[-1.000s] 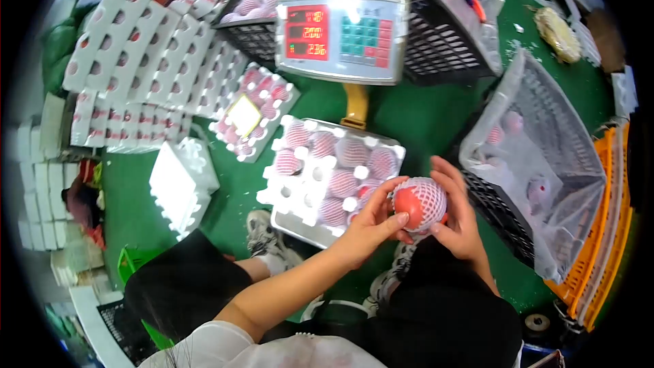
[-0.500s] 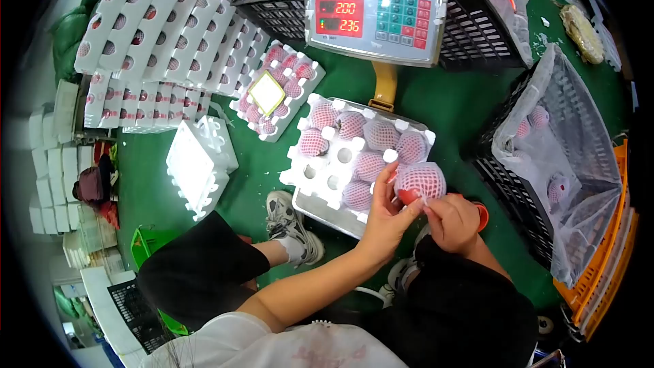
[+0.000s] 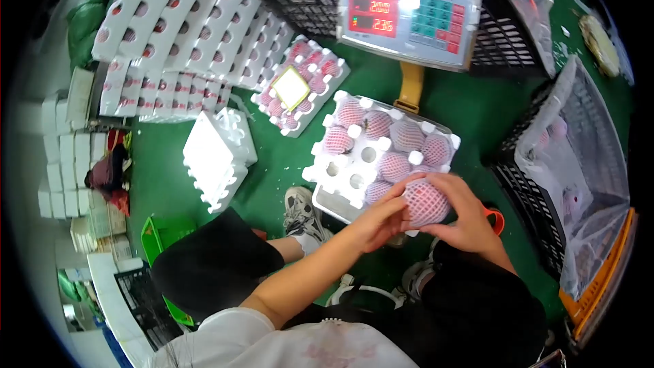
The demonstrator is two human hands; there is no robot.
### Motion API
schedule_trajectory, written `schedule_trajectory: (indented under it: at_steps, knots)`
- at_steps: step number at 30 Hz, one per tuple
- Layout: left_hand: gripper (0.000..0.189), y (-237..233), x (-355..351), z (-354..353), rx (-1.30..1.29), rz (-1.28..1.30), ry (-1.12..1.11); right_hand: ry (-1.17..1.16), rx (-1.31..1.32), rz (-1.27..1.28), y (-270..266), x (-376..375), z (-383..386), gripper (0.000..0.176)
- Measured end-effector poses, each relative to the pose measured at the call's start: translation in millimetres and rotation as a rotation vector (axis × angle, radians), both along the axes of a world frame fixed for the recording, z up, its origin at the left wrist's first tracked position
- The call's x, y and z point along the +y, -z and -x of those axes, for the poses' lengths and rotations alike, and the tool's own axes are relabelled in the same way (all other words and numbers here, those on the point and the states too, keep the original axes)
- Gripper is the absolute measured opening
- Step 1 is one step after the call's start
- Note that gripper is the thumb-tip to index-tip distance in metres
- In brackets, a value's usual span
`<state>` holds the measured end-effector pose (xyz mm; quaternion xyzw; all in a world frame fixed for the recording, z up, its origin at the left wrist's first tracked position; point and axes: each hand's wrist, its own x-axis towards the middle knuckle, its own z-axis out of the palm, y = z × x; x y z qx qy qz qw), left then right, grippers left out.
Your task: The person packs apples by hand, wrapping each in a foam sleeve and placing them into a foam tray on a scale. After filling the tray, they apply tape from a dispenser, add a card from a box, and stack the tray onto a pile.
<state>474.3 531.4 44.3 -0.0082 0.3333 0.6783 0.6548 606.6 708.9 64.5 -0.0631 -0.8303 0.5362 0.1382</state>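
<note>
Cupping the netted fruit (image 3: 424, 203) are left hand (image 3: 379, 216) and right hand (image 3: 466, 218).

Scale display (image 3: 409, 17) lit, red digits, on a yellow post (image 3: 409, 88). Black crate (image 3: 507, 34) behind it. Bag-lined crate (image 3: 579, 157) to the right, orange crate (image 3: 599, 300) just beside. Green floor (image 3: 477, 112) carries a carded tray (image 3: 300, 88), stacked trays (image 3: 184, 34) and empty foam trays (image 3: 214, 157).
</note>
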Motion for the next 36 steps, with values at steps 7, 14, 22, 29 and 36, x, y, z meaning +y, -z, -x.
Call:
schedule_trajectory:
  at_steps: [7,14,22,29,36]
  knots:
    - [0.095,-42.8,-2.4,49.0,1.25,-0.003,0.513,0.068,-0.013,0.001,8.9,-16.9,11.4,0.085]
    - [0.096,-38.0,-25.2,51.1,1.259,0.1,0.523,0.028,0.001,0.336,24.6,-36.1,2.1,0.077]
    - [0.068,11.0,-19.7,125.3,2.05,0.41,0.336,0.338,0.06,0.273,26.3,-16.1,-16.7,0.042]
    - [0.067,9.8,-17.7,138.4,2.366,0.231,0.536,0.441,0.065,0.014,19.1,11.0,-49.4,0.028]
    - [0.074,33.3,-20.5,124.5,2.462,0.402,0.632,0.713,0.016,-0.663,-54.0,153.5,-102.5,0.025]
